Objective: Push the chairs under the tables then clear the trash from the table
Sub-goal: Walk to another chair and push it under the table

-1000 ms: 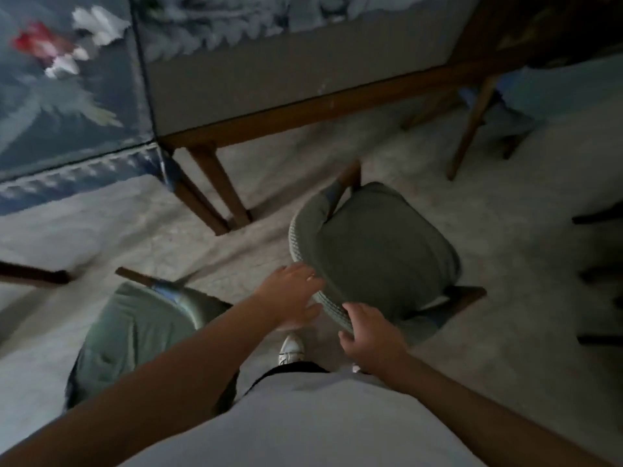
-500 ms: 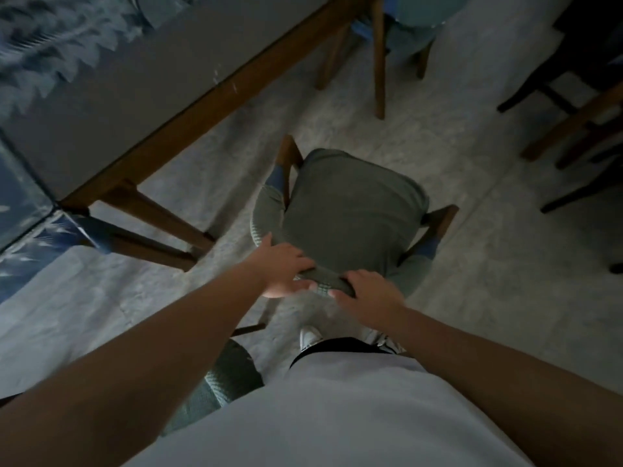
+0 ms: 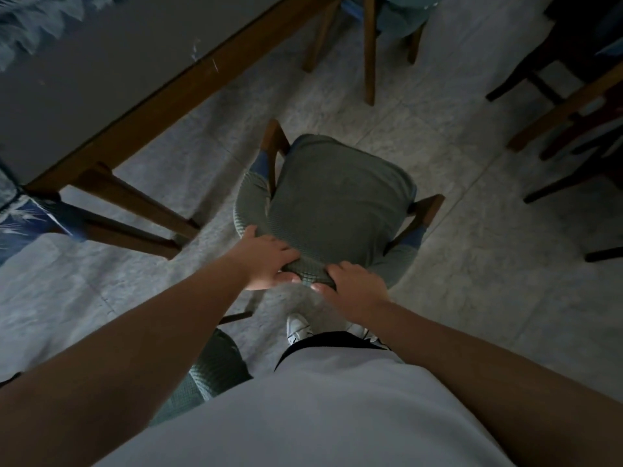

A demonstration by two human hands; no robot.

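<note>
Nearby, the wooden table with grey top stood at the left. The left hand and right hand, fingers curled, gripped the backrest of the green fabric-covered wooden chair, which stood on the floor beside the table.

I read dining area, home or small eatery: wooden tabletop with patterned cover, several fabric-covered chairs, pale tiled floor.

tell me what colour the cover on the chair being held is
Grey-green, on the chair, seen in the head view.
</note>
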